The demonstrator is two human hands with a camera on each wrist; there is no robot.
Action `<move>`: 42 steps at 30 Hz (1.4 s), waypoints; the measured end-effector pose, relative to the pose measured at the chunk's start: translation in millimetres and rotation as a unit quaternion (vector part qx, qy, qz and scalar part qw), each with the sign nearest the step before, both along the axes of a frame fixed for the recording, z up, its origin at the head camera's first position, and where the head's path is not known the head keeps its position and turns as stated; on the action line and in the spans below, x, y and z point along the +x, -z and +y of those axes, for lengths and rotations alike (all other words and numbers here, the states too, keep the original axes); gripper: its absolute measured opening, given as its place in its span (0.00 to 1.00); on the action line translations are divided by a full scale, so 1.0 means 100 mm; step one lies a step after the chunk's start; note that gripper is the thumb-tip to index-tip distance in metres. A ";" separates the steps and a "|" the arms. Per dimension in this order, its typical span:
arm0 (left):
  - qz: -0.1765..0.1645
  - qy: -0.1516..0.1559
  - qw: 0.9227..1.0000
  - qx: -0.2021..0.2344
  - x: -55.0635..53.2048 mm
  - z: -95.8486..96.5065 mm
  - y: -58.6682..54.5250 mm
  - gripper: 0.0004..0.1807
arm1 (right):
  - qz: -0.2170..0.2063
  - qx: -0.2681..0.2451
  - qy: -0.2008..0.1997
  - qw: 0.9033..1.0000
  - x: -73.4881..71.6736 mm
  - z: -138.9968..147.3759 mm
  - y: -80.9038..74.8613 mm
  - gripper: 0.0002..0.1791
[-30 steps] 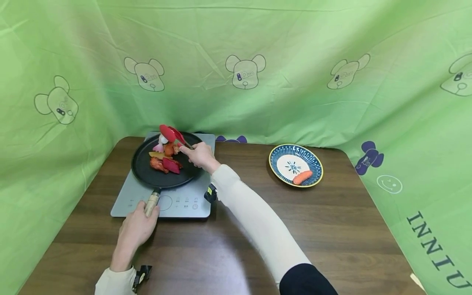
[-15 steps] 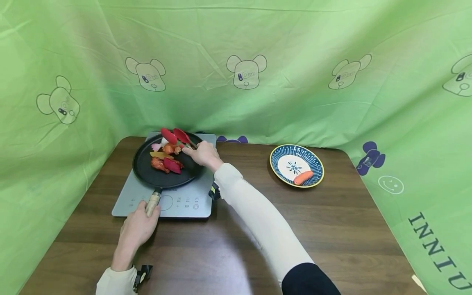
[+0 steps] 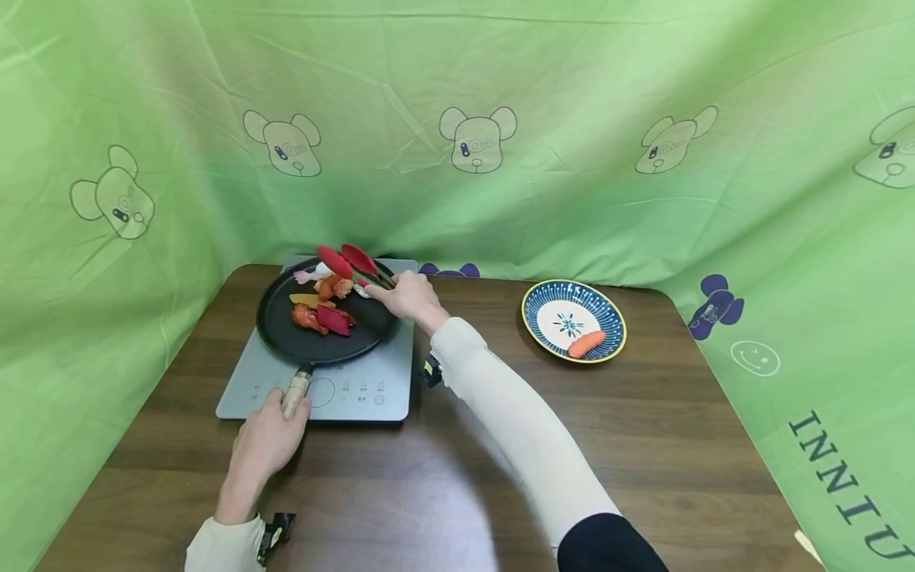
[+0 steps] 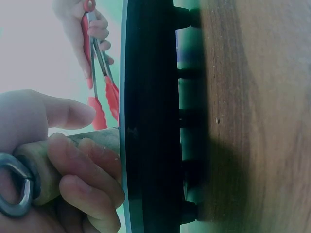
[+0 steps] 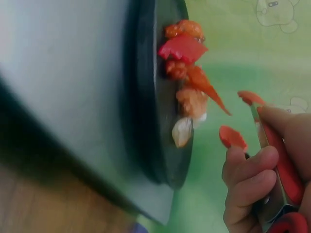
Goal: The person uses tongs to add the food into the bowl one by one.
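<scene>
My left hand (image 3: 264, 437) grips the pale handle (image 3: 295, 395) of a black frying pan (image 3: 368, 330); its curled fingers (image 4: 77, 160) show in the left wrist view. In my right hand (image 3: 411, 298) is a pair of tongs (image 3: 350, 266) with red tips, held above the pan's far right side. The tips stand apart with nothing between them. In the pan lie glazed chicken pieces (image 3: 307, 319), a red piece (image 3: 333, 320), a yellow wedge (image 3: 306, 299) and a pink-and-white piece (image 3: 306, 276). A small pale piece (image 5: 182, 132) lies near the rim in the right wrist view.
Under the pan is a grey induction cooktop (image 3: 379, 401) on a wooden table (image 3: 457, 477). A blue-and-white plate (image 3: 527, 314) bearing an orange sausage-shaped piece (image 3: 586, 344) stands to the right. Green cloth (image 3: 557, 214) hangs behind and at both sides.
The tongs' tips have spread apart and shifted right with my right hand. The pink-and-white piece, earlier beneath the tips, now lies lower on the pan. My left hand stays on the handle.
</scene>
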State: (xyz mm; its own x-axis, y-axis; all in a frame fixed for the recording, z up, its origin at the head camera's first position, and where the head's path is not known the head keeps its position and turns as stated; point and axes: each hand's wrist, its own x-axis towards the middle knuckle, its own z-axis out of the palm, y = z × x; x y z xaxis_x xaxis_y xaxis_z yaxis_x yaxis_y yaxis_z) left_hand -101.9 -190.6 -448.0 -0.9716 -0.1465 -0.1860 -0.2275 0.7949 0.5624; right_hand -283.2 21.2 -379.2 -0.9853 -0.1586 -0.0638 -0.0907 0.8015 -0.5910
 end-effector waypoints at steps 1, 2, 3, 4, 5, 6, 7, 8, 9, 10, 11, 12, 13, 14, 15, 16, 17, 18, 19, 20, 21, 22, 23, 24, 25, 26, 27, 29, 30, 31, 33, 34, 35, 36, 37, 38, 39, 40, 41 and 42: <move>-0.001 0.000 1.000 0.000 0.00 0.00 0.00 0.31 | 0.003 0.001 -0.006 1.000 0.00 0.04 0.01 0.29; -0.001 0.000 1.000 0.000 0.00 0.00 0.00 0.32 | 0.005 0.000 -0.013 1.000 0.00 0.08 0.01 0.29; -0.002 -0.001 1.000 0.001 0.00 0.00 0.01 0.32 | 0.008 0.001 -0.019 1.000 0.01 0.12 0.01 0.29; -0.002 -0.001 1.000 0.001 0.00 0.00 0.01 0.32 | 0.011 0.004 -0.025 1.000 0.01 0.16 0.02 0.29; -0.003 0.000 1.000 0.002 0.00 0.00 0.01 0.33 | 0.014 0.005 -0.030 0.999 0.02 0.21 0.02 0.29; -0.003 0.001 1.000 0.002 0.00 0.00 0.01 0.33 | 0.015 0.008 -0.036 0.999 0.03 0.26 0.02 0.29; -0.003 0.001 1.000 0.002 0.00 0.00 0.01 0.33 | 0.016 0.009 -0.039 0.999 0.05 0.30 0.01 0.29; -0.003 0.001 1.000 0.002 0.00 0.00 0.01 0.33 | 0.019 0.012 -0.043 0.999 0.06 0.35 0.00 0.29; -0.002 0.002 1.000 0.002 0.00 0.00 0.01 0.33 | 0.023 0.016 -0.046 0.999 0.08 0.40 -0.01 0.29; -0.001 0.001 1.000 0.001 0.00 -0.01 0.01 0.32 | 0.029 0.017 -0.048 0.998 0.09 0.45 -0.02 0.30; -0.001 0.002 1.000 0.001 0.00 -0.01 0.01 0.32 | 0.034 0.020 -0.047 0.998 0.11 0.50 -0.03 0.30; -0.001 0.001 1.000 0.001 0.00 -0.01 0.01 0.32 | 0.041 0.023 -0.046 0.998 0.13 0.54 -0.05 0.31; -0.001 0.001 1.000 0.000 0.00 -0.01 0.01 0.32 | 0.050 0.026 -0.042 0.998 0.15 0.59 -0.06 0.31; -0.001 0.001 1.000 0.000 0.00 -0.02 0.01 0.32 | 0.059 0.032 -0.039 0.997 0.17 0.64 -0.07 0.32; 0.000 0.001 1.000 0.000 0.00 -0.02 0.01 0.32 | 0.067 0.037 -0.034 0.996 0.19 0.68 -0.08 0.32; 0.000 0.000 1.000 0.001 0.00 -0.02 0.01 0.32 | 0.075 0.041 -0.028 0.996 0.21 0.73 -0.09 0.33; 0.000 0.000 1.000 0.001 0.00 -0.02 0.01 0.32 | 0.081 0.044 -0.024 0.995 0.22 0.78 -0.09 0.33; 0.000 0.000 1.000 0.002 0.00 -0.02 0.01 0.32 | 0.085 0.047 -0.020 0.995 0.24 0.84 -0.10 0.34; 0.000 0.000 1.000 0.002 0.00 -0.02 0.01 0.32 | 0.088 0.050 -0.016 0.995 0.26 0.89 -0.10 0.35; 0.000 0.000 1.000 0.003 0.00 -0.02 0.01 0.32 | 0.091 0.055 -0.012 0.994 0.27 0.95 -0.10 0.36; 0.000 0.000 1.000 0.003 0.00 -0.02 0.01 0.32 | 0.092 0.059 -0.008 0.994 0.28 1.00 -0.10 0.38; 0.000 0.001 1.000 0.003 0.00 -0.02 0.01 0.32 | 0.094 0.060 -0.004 0.994 0.29 1.06 -0.10 0.39; -0.001 0.001 1.000 0.003 0.00 -0.02 0.01 0.32 | 0.096 0.061 -0.001 0.994 0.30 1.12 -0.10 0.41; -0.001 0.001 1.000 0.003 0.00 -0.02 0.01 0.32 | 0.096 0.063 0.000 0.993 0.30 1.18 -0.10 0.42; -0.001 0.001 1.000 0.003 0.00 -0.01 0.01 0.31 | 0.101 0.065 0.003 0.993 0.31 1.24 -0.10 0.44; -0.002 0.001 1.000 0.003 0.00 -0.01 0.01 0.31 | 0.104 0.065 0.006 0.992 0.32 1.30 -0.10 0.44; -0.002 0.001 1.000 0.003 0.00 -0.01 0.01 0.31 | 0.108 0.063 0.009 0.992 0.33 1.36 -0.11 0.44; -0.001 0.001 1.000 0.005 -0.01 -0.01 0.01 0.31 | 0.114 0.061 0.012 0.992 0.35 1.47 -0.10 0.43; -0.001 0.001 1.000 0.006 -0.01 -0.01 0.01 0.31 | 0.115 0.062 0.012 0.991 0.37 1.53 -0.10 0.42; -0.001 0.001 1.000 0.006 -0.01 -0.01 0.01 0.31 | 0.117 0.065 0.014 0.991 0.39 1.59 -0.09 0.40; -0.002 0.002 1.000 0.006 -0.01 -0.01 0.01 0.31 | 0.119 0.074 0.012 0.990 0.43 1.70 -0.08 0.38; -0.002 0.002 1.000 0.005 -0.02 -0.02 0.01 0.31 | 0.120 0.079 0.010 0.990 0.46 1.75 -0.08 0.37; -0.002 0.002 1.000 0.005 -0.02 -0.02 0.02 0.31 | 0.123 0.088 0.007 0.989 0.48 1.81 -0.07 0.37; -0.002 0.001 1.000 0.004 -0.02 -0.03 0.02 0.31 | 0.125 0.095 0.006 0.988 0.50 1.86 -0.06 0.37; -0.001 0.000 1.000 0.004 -0.02 -0.03 0.02 0.31 | 0.128 0.102 0.006 0.986 0.53 1.92 -0.06 0.36; -0.002 0.000 1.000 0.003 -0.02 -0.03 0.02 0.32 | 0.129 0.110 0.007 0.985 0.55 1.97 -0.06 0.37; -0.001 0.000 1.000 0.004 -0.02 -0.03 0.03 0.32 | 0.128 0.118 0.008 0.985 0.58 2.03 -0.06 0.37; 0.000 0.000 1.000 0.004 -0.02 -0.03 0.03 0.31 | 0.131 0.124 0.008 0.984 0.61 2.09 -0.05 0.38; 0.001 -0.001 1.000 0.005 -0.02 -0.03 0.03 0.31 | 0.132 0.130 0.009 0.983 0.64 2.15 -0.04 0.38; 0.002 -0.001 1.000 0.005 -0.02 -0.03 0.03 0.31 | 0.131 0.135 0.011 0.982 0.67 2.20 -0.03 0.38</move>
State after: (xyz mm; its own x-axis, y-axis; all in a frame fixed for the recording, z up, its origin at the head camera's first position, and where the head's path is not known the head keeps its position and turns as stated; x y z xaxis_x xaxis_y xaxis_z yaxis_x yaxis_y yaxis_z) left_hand -103.9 -193.7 -451.3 -0.9720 -0.1462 -0.1840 -0.2268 0.7893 0.5705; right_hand -216.0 241.7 -376.3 -0.9763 -0.1499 0.1563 -0.1931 0.9292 -0.3152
